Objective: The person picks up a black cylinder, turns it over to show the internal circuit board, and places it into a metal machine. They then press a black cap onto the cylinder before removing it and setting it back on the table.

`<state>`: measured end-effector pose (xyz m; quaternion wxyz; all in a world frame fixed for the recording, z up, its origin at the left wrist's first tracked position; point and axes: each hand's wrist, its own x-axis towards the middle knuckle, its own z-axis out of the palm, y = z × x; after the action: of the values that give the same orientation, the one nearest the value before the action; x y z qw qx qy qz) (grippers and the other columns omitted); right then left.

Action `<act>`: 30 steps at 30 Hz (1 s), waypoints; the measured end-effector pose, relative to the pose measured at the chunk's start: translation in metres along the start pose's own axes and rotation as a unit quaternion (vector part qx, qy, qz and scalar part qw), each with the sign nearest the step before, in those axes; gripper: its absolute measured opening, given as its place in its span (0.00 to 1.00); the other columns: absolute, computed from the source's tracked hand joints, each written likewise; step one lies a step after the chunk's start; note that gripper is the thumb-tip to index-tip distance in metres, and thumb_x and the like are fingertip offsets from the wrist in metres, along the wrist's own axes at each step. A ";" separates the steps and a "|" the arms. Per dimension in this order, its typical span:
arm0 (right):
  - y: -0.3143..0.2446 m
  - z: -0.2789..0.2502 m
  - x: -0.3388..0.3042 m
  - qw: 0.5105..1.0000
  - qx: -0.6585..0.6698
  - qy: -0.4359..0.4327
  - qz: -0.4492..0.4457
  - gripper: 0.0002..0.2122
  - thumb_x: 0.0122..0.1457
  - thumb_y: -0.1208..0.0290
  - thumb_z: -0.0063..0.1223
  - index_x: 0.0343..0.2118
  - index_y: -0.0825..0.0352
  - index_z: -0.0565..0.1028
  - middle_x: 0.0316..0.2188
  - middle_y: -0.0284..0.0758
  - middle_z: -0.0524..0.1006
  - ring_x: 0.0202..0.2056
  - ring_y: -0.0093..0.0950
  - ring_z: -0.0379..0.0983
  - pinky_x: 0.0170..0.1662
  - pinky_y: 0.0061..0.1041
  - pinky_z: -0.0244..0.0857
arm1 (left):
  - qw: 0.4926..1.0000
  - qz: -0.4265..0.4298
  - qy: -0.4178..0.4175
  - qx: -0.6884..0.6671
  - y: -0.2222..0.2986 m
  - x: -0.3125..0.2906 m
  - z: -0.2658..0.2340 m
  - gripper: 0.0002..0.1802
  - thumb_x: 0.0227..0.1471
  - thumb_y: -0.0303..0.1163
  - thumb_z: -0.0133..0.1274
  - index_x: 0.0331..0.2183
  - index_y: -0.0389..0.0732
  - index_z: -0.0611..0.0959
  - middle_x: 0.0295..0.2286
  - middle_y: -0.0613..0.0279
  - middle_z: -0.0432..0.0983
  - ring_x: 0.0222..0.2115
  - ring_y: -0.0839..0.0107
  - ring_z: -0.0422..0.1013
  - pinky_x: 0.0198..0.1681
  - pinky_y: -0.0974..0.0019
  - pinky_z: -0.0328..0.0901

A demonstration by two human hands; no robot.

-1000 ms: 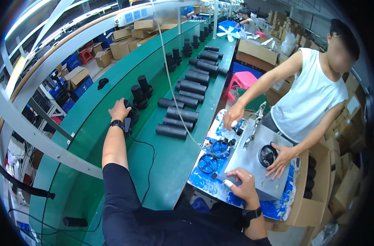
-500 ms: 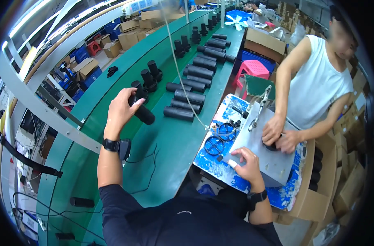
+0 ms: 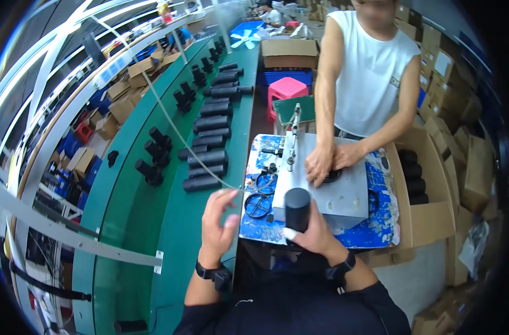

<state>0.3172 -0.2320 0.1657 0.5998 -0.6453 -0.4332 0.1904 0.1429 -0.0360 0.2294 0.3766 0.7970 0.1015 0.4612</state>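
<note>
A black plastic cylinder stands nearly upright in my right hand, whose fingers wrap round its far side. White tape or a bandage covers part of that thumb. My left hand hovers over the bench edge, fingers apart with nothing in them. Just beyond the cylinder is a grey metal box fixture, where a co-worker's two hands press on a black round part. Black ring parts with spokes lie on the worn blue board, to the left of the fixture.
Several black cylinders lie in a row on the green bench; flanged black parts stand along its left side. A carton with black cylinders is at the right. A pink stool stands behind the board. A hose hangs across the bench.
The black cylinder has gone from my left hand to my right hand. My left hand has moved right and opened. The view has turned toward the co-worker.
</note>
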 end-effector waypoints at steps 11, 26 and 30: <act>-0.012 -0.082 -0.014 0.971 -0.233 0.036 0.036 0.33 0.56 0.62 0.77 0.59 0.74 0.72 0.48 0.41 0.81 0.51 0.29 0.78 0.57 0.34 0.72 | 0.970 -0.229 -0.072 0.046 -0.160 -0.167 0.018 0.06 0.61 0.21 0.59 0.40 0.35 0.87 0.37 0.54 0.84 0.38 0.62 0.80 0.44 0.64 0.73; 0.044 -0.120 0.114 0.920 -0.307 0.240 -0.034 0.31 0.52 0.58 0.79 0.51 0.72 0.75 0.42 0.44 0.83 0.42 0.37 0.83 0.47 0.34 0.76 | 0.972 -0.189 -0.090 0.103 -0.160 -0.174 0.019 0.04 0.60 0.23 0.60 0.37 0.37 0.87 0.36 0.53 0.83 0.39 0.54 0.80 0.46 0.57 0.72; 0.037 -0.110 0.134 0.902 -0.368 0.227 0.015 0.38 0.45 0.49 0.80 0.52 0.71 0.72 0.44 0.52 0.81 0.46 0.54 0.80 0.50 0.46 0.74 | 0.973 -0.172 -0.103 0.112 -0.159 -0.170 0.021 0.04 0.60 0.21 0.59 0.37 0.34 0.86 0.35 0.53 0.83 0.37 0.57 0.80 0.44 0.61 0.72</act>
<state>0.4876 -0.1898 0.1909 0.3994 -0.8518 -0.3148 -0.1256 0.0950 -0.0223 0.0005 0.3675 0.8476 0.2490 0.2907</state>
